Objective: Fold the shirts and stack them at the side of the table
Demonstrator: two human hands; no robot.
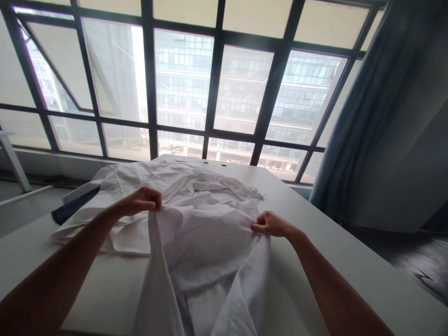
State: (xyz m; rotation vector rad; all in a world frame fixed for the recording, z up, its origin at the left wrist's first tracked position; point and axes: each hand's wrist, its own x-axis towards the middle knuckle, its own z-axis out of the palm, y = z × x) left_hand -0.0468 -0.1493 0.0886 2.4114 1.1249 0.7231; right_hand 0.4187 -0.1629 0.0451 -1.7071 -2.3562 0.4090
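A white garment point(210, 233), its exact kind unclear, is stretched between my two hands just above the table, and its lower part hangs toward me past the bottom of the view. My left hand point(145, 199) pinches its edge on the left, fingers closed. On the right, my right hand point(269, 224) grips the opposite edge, also closed. Behind and to the left, more rumpled white cloth point(119, 186) lies spread on the white table point(297, 205); whether it is one piece with the held garment cannot be made out.
A dark blue item point(75, 205) pokes out from under the cloth at the left. Large dark-framed windows point(213, 88) rise behind the table. A blue-grey curtain point(360, 121) hangs at the right. At far left stands a white metal frame point(16, 163).
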